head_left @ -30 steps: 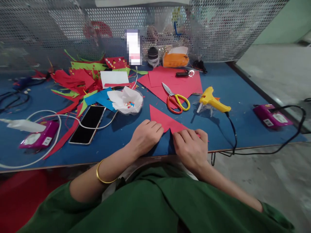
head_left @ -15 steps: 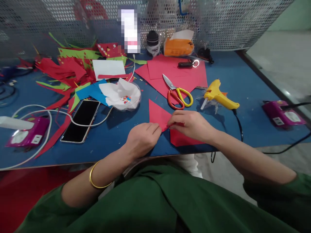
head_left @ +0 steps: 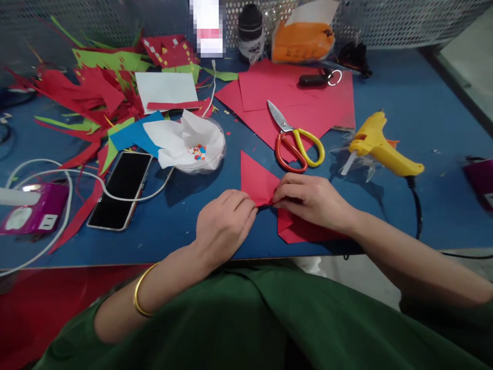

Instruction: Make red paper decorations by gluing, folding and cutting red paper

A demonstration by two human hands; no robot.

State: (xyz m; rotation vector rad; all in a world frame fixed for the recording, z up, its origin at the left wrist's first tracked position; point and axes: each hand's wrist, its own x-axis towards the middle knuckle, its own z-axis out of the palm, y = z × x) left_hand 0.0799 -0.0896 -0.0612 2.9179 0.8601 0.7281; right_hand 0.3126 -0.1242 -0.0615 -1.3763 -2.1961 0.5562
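Between my hands is a piece of red paper (head_left: 257,180), its pointed corner facing away from me. My left hand (head_left: 225,223) pinches the near edge on the left. The near edge on the right is gripped by the fingertips of my right hand (head_left: 311,198). Under my right hand and wrist lies another folded red paper (head_left: 298,230), partly covered. Scissors (head_left: 295,141) with one red and one yellow handle rest just beyond my right hand, blades apart.
A yellow glue gun (head_left: 385,146) lies at the right. Red sheets (head_left: 265,85) lie behind the scissors. To the left are a paper-lined bowl (head_left: 215,154) of small scraps, a phone (head_left: 119,190), a white cable, a purple power socket (head_left: 34,208) and heaped red and green strips (head_left: 96,92).
The view has tilted down and come closer to the table. Both hands still pinch the red paper's near edge, which now looks straighter between them.
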